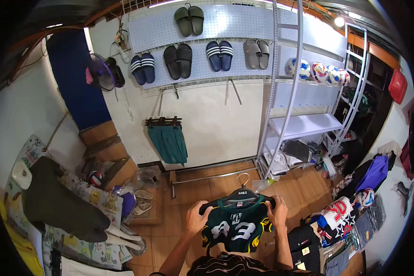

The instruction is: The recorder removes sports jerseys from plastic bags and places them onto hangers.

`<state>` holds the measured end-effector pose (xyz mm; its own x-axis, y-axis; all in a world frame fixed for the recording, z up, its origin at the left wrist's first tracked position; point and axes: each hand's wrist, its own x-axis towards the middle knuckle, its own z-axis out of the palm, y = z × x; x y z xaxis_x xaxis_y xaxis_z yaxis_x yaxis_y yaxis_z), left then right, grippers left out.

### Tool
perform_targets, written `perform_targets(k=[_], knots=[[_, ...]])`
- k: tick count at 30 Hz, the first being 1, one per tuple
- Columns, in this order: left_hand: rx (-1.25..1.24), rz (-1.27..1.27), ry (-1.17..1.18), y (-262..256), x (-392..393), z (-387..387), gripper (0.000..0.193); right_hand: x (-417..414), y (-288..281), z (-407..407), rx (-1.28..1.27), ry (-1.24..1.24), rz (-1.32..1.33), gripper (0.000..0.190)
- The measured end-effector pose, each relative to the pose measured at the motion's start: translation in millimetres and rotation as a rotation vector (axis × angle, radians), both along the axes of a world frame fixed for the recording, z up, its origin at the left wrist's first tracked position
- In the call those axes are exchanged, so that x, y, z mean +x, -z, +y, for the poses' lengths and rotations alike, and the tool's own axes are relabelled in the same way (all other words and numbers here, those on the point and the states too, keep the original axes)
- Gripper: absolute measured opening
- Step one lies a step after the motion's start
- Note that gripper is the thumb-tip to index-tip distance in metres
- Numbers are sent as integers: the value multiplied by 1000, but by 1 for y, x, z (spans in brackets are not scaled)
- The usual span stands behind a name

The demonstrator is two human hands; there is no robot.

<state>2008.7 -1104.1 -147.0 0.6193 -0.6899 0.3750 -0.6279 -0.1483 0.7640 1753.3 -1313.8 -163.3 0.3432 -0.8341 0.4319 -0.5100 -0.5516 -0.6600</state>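
A dark green sports jersey (237,220) with white and yellow markings hangs on a black clothes hanger (242,194) in front of me, its metal hook pointing up and away. My left hand (197,216) grips the jersey's left shoulder, thumb on top. The right shoulder is pinched by my right hand (278,210), the hanger's end lying by its fingers. The lower part of the jersey drops towards my black patterned shirt.
Teal shorts (168,143) hang from a wall arm ahead. Slide sandals (219,56) line the pegboard. A metal shelf rack (305,126) with balls stands to the right. Folded clothes (336,214) are piled at lower right; a mannequin (62,196) in dark clothing is at left.
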Motion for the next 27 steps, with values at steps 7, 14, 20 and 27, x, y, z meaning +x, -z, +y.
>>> perform_targets(k=[7, 14, 20, 27], knots=[[-51, 4, 27, 8, 55, -100, 26, 50, 5, -86, -4, 41, 23, 27], [-124, 8, 154, 26, 121, -208, 24, 95, 18, -173, 6, 115, 4, 25], [-116, 36, 302, 21, 172, -301, 26, 132, 16, -245, 32, 201, -15, 25], [-134, 45, 396, 31, 229, -391, 29, 174, 25, -333, 5, 223, -34, 26]])
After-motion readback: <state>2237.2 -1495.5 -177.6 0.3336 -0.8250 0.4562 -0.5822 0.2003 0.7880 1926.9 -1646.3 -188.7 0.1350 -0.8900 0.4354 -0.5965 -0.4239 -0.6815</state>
